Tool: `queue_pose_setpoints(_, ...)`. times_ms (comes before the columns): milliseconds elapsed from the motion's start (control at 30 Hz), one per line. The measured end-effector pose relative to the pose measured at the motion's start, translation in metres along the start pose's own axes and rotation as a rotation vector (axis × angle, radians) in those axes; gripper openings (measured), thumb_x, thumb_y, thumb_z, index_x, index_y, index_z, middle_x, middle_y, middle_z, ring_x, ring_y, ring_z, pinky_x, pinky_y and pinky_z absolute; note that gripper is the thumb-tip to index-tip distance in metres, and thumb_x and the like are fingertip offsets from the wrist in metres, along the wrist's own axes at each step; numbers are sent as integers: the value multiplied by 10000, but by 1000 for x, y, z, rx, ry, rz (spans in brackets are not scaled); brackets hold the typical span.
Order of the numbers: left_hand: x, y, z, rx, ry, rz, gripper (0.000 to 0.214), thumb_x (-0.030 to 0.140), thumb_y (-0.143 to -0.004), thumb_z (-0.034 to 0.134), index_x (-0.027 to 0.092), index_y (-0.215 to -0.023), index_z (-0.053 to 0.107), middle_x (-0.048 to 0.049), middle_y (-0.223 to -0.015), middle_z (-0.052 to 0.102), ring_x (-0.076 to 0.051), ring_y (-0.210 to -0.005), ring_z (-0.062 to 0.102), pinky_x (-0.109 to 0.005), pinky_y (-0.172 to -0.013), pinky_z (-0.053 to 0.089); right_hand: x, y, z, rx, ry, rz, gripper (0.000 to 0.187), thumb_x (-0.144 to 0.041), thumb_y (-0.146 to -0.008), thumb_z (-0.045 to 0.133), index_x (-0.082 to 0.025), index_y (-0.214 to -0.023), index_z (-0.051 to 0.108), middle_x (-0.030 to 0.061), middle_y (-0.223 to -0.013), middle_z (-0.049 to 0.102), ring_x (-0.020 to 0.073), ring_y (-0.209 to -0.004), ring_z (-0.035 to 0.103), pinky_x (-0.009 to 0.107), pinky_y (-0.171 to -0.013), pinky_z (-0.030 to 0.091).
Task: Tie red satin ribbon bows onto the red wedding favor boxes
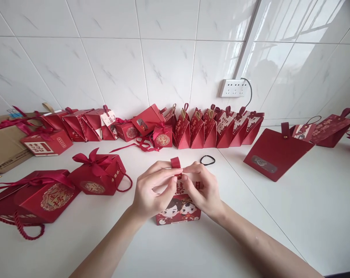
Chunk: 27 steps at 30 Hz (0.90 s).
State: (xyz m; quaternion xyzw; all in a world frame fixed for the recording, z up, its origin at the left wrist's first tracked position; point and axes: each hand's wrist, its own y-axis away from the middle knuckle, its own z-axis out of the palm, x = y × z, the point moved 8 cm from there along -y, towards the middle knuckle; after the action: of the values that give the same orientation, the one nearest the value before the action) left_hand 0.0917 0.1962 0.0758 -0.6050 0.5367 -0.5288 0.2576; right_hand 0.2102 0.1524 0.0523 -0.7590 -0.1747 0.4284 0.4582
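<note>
A small red gift box [178, 211] with two cartoon figures on its front stands on the white counter [279, 231] in front of me. My left hand [153, 191] and my right hand [203, 189] meet over its top. Both pinch the red ribbon tab [175, 162] that sticks up from the box's closure, fingertips touching each other. Their fingers are curled and closed on the tab.
A row of several red gift boxes [192, 129] lines the tiled wall. Larger ribboned boxes [96, 175] sit at the left, beside a cardboard carton [4, 146]. A flat red bag [274, 154] lies at the right. A black hair tie [207, 160] lies behind my hands. A wall socket [232, 88] hangs above.
</note>
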Motion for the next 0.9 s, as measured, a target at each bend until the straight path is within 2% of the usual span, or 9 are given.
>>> queue_pose_setpoints(300,-1,-2,0,21,47,-95,311,36,-802,566,220,-1009,707,-29,-898,686,-110,-745,664,-163,-595,564,1,1,1,8,-52,24,128,-90,-867,491,-214,-888,517,-38,-640,463,99,-535,432,227,-485,365)
queue_pose_setpoints(533,-5,1,1,24,52,-120,303,17,-791,573,188,-1004,704,-37,-926,690,-117,-800,666,-178,-652,586,2,1,0,5,-87,22,139,-79,-860,503,-212,-897,517,-30,-677,484,99,-556,453,233,-502,379)
queue_pose_setpoints(767,-12,5,3,-7,156,-236,333,8,-801,563,226,-1011,702,-10,-941,666,-100,-811,662,-166,-664,584,6,1,1,-8,-89,47,136,-82,-874,509,-215,-900,515,-35,-668,477,94,-562,432,231,-515,369)
queue_pose_setpoints(900,-13,5,4,-11,189,-258,353,9,-807,555,250,-1018,702,-4,-930,659,-100,-804,665,-169,-663,582,6,3,1,-10,-98,57,125,-95,-888,484,-218,-895,511,-37,-652,475,96,-547,413,234,-507,361)
